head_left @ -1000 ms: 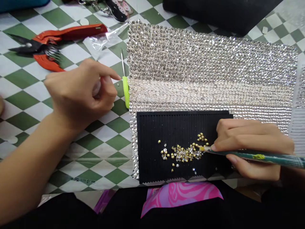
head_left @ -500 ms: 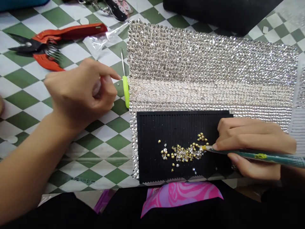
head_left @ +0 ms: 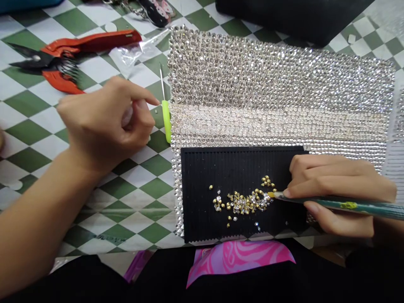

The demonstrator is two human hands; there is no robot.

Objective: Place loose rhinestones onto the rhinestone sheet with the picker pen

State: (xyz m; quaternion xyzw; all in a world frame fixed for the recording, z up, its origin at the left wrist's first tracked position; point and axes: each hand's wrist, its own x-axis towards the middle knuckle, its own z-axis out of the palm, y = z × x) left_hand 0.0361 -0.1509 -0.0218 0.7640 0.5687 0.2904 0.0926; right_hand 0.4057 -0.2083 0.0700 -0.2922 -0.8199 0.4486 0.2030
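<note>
My right hand [head_left: 337, 189] grips a green pencil-like picker tool [head_left: 347, 205]. Its yellow tip touches the right end of a pile of small gold-backed rhinestones [head_left: 244, 202] on a ribbed black tray [head_left: 205, 176]. The tray lies on a large sheet covered in silver rhinestones [head_left: 268, 84]. My left hand [head_left: 104, 122] hovers over the checked tablecloth left of the sheet, fingers curled with thumb against forefinger; whether it holds anything is hidden. A tool with a lime green handle [head_left: 166, 118] and a thin metal point lies just right of its fingertips.
Red-handled pliers [head_left: 63, 59] lie at the back left on the green and white checked cloth [head_left: 132, 202]. A clear plastic bag [head_left: 132, 52] sits beside them. A black case [head_left: 293, 17] is at the back. Pink patterned packets [head_left: 240, 259] lie at the near edge.
My right hand and the picker tip have shifted slightly to the right along the rhinestone pile. The left hand has stayed in place.
</note>
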